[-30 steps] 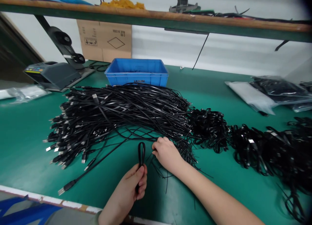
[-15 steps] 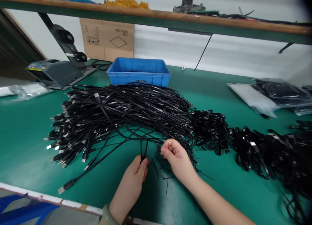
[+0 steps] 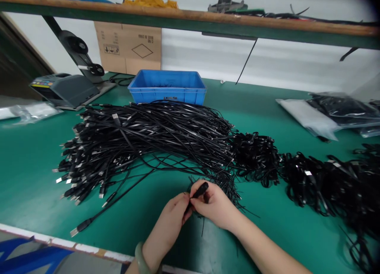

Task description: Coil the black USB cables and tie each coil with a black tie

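My left hand is closed on a folded black USB cable, whose dark plug end sticks up toward the right. Fingers of my right hand are pinched on the same cable, touching the left fingertips. Most of the folded cable is hidden inside the hands. Just beyond and under the right hand lies a heap of thin black ties. Behind both hands stretches a big pile of straight black USB cables, their metal plugs mostly at the left.
Bundled cables run along the right side. A blue bin stands behind the pile, near a cardboard box. A grey machine sits back left. Plastic bags lie at right; a shelf spans above.
My hands have come together. The left hand turned and moved right, tipping the cable so its loop no longer stands up and a plug end shows by the right fingers.
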Available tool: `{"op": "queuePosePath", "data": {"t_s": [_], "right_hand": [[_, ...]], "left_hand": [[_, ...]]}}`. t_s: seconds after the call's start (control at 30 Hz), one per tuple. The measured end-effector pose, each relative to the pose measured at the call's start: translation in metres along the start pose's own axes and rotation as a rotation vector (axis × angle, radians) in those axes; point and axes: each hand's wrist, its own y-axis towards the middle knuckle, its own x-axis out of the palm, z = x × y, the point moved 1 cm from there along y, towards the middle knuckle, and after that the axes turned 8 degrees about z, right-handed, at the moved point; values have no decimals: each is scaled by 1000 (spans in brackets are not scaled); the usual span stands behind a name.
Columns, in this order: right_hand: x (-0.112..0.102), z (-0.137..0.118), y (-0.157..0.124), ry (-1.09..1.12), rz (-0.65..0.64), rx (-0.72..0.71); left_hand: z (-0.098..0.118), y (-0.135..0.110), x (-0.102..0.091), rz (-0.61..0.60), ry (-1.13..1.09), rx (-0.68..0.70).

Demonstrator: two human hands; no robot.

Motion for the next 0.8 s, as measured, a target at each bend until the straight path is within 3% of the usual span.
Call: {"op": "queuePosePath", "data": {"t_s": [0.13,0.3,0.4,0.5,0.57,0.63,0.7,0.77,0.8], "right_hand": [[-14,-11,-3,-44,-160,-56],[-20,-17,3,-3,-280,131],[-17,-15,5,0,-188,150],[-13,-14,2,-205,-3,7],[-12,-17,-1,-438,79,-174],[-12,-19,-4,-653,100,-350],[-13,-19,-5,-826,100,-440],[-15,-19,-6,-930,92,-445],[-15,-19,-6,-934,69,-433]], "left_hand": [[-3,5,-4,-136,-130,-112],[-7,7,-9,-78,0,-3],[-7,6,-9,25,72,99],[-9,4,-5,137,35,157],[-13,3,-1,147,-93,102],[-18,2,4,59,-252,-46],[-20,1,7,-87,-342,-190],[-17,0,3,-155,-352,-212],[-14,0,0,-125,-345,-167]]}}
